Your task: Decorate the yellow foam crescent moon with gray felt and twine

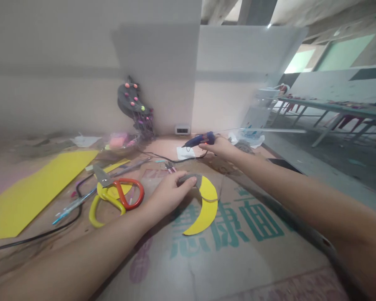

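My left hand (169, 190) is closed on the upper end of a yellow crescent-shaped cutout (210, 213). Grey yarn (198, 180) covers that end, and a loose strand crosses the yellow part. My right hand (224, 147) grips a dark blue glue gun (200, 140) farther back, its nozzle pointing left above a small white paper (185, 153). A small red light shows on the gun. The nozzle is apart from the crescent. Left of my left forearm lie scissors (132, 193) with red and yellow handles.
A yellow sheet (40, 188) lies at the left, with a black cord (34, 238) nearby. Printed cardboard (238, 259) covers the front. Behind stand a grey crescent decoration with pompoms (131, 100), a small digital display (182, 130) and a clear plastic container (257, 113).
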Action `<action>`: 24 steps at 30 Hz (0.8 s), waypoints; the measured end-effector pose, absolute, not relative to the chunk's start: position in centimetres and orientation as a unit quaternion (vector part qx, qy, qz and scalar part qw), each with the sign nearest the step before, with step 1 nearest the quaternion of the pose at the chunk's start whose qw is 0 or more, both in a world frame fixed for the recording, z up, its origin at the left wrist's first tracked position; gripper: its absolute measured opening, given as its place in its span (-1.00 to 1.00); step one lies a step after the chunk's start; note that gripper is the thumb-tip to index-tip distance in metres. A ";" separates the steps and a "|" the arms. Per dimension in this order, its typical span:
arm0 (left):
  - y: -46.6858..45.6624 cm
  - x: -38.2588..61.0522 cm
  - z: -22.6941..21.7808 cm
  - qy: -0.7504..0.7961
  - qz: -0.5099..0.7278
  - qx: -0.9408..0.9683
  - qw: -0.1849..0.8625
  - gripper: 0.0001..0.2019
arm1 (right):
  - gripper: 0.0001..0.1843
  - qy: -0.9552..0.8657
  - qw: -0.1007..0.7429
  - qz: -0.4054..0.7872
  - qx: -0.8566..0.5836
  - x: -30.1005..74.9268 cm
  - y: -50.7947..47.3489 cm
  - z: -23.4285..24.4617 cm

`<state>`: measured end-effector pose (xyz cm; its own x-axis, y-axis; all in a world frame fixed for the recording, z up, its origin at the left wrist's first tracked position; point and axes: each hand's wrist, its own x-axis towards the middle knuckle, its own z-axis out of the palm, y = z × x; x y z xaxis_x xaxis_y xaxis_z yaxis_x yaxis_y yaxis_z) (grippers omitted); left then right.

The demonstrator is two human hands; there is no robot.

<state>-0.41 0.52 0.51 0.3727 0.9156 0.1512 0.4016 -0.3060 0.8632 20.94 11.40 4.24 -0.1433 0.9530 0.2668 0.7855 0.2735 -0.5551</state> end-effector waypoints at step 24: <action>0.9 -0.4 0.6 0.455 0.376 0.701 0.399 -0.69 | -0.42 -0.776 0.238 0.292 -0.505 22.3 -2.0 3.1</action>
